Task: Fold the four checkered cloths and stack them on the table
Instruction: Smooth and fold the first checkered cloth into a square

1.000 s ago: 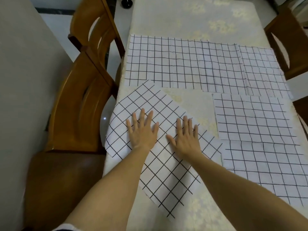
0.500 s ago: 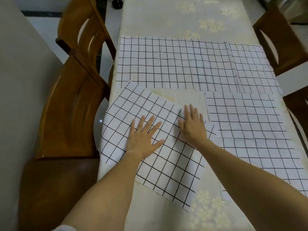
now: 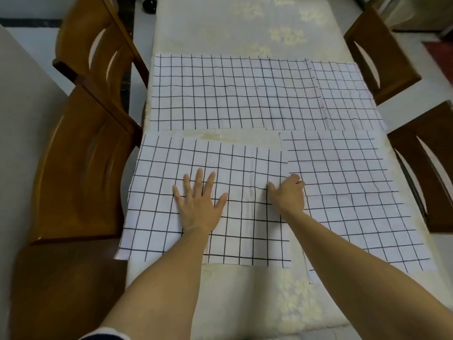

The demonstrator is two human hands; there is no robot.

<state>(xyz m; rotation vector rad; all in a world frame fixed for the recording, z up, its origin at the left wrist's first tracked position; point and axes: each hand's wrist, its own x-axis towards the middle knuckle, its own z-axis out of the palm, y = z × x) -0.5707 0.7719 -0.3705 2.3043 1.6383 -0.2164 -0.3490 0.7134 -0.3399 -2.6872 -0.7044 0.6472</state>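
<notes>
Four white cloths with black grid lines lie flat on the table (image 3: 245, 295). The near-left cloth (image 3: 159, 192) lies square to the table edge, its left edge hanging slightly over the side. My left hand (image 3: 199, 204) rests flat on it with fingers spread. My right hand (image 3: 289, 195) is at that cloth's right edge, fingers curled onto the edge where it meets the near-right cloth (image 3: 348, 182). Behind lie a wide far-left cloth (image 3: 220, 94) and a smaller far-right cloth (image 3: 343, 94).
Two wooden chairs stand along the table's left side, a near left chair (image 3: 81, 163) and a far left chair (image 3: 98, 45). Two more are on the right, a far right chair (image 3: 382, 57) and a near right chair (image 3: 426, 173). Pale patterned tabletop shows at the far end and the near edge.
The near-left cloth has turned from diagonal to square with the table. My right hand slid to its right edge and curled its fingers; my left hand stayed flat on it.
</notes>
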